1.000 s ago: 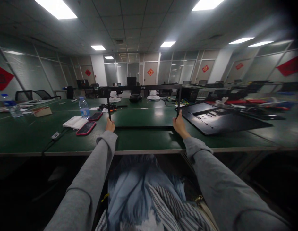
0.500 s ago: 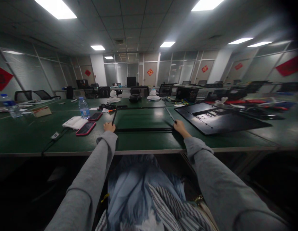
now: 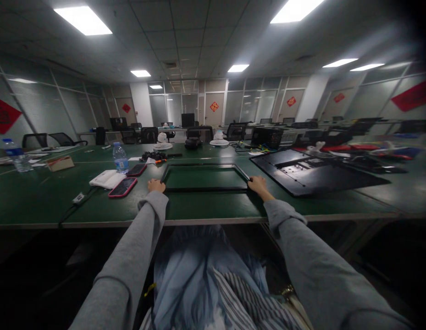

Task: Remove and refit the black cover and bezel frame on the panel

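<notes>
A thin black rectangular frame, open in the middle (image 3: 207, 189), lies flat or nearly so on the dark green tabletop (image 3: 213, 208), its long sides parallel to the near edge and a little in from it. The left hand (image 3: 157, 185) is closed on the frame's left side close to the near corner, fingers curled. The right hand (image 3: 258, 184) grips the right side, also close to its near corner, thumb and fingers drawn together on the bar. Both forearms, in grey sleeves (image 3: 125, 261), cross the near edge.

Right of the frame, just beyond the right hand, a broad flat black panel (image 3: 336, 178) lies slanting to the near edge. Left of the left hand are a dark-screened phone with a pink rim (image 3: 123, 187), a second pink-rimmed phone (image 3: 136, 170) farther from the near edge, an open white notebook (image 3: 107, 179) and a clear plastic bottle with a blue label (image 3: 120, 159), upright. A dark cable with a pale tag (image 3: 78, 198) runs over the near edge.

Toward the far edge, beyond the frame, are a dark tangled heap with an orange part (image 3: 153, 156) and two white round-based objects (image 3: 163, 144) (image 3: 219, 139), too small to identify.
</notes>
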Available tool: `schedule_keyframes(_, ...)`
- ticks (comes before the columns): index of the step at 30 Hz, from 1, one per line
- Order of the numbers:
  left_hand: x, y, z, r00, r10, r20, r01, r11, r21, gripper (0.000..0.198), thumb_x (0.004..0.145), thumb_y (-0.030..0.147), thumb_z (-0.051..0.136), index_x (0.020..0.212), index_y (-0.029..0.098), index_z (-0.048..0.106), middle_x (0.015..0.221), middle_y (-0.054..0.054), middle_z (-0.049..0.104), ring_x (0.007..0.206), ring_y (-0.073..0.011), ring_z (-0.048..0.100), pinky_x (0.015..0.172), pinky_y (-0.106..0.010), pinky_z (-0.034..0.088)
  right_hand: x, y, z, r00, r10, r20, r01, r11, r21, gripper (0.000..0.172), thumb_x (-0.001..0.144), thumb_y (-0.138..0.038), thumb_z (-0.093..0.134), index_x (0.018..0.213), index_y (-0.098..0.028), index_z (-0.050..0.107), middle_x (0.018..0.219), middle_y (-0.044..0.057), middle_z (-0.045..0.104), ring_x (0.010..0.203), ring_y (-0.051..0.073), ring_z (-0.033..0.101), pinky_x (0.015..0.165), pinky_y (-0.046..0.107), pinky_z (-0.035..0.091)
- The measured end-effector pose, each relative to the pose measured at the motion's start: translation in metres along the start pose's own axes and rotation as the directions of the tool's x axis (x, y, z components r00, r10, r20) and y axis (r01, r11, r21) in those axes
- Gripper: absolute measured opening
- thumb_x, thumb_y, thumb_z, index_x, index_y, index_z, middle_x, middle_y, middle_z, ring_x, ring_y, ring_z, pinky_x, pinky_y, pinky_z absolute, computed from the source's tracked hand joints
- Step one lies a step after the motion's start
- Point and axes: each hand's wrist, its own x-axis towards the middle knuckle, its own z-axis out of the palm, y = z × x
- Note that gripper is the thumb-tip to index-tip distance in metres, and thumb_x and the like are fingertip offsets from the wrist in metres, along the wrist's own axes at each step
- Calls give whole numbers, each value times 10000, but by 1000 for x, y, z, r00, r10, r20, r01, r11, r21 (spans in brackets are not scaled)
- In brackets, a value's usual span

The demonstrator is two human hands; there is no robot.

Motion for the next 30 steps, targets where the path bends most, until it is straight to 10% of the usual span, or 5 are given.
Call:
schedule_keyframes(19, -4, 8, -1, 1000, 6, -10, -6, 1000, -1, 446, 916, 378, 504, 1301, 201, 643, 1427, -181, 512, 1333, -364, 426, 1048, -482, 389, 2, -6, 5, 1000, 23, 15, -23, 999, 48, 544, 834, -224, 531, 1364, -146, 623, 1244, 184, 605, 1199, 340, 523, 1006, 462, 424)
schedule_keyframes(30, -21, 21, -7, 916, 383, 118, -380, 924, -51, 685, 717, 749, 674, 1289, 374, 645, 1433, -63, 530, 1345, -356, 394, 1077, -515, 339, 10, -2, 16, 995, -16, -101, 27, 994, 107, 500, 750, -140, 565, 1236, -140, 683, 1103, 146, 686, 1053, 275, 613, 946, 405, 477)
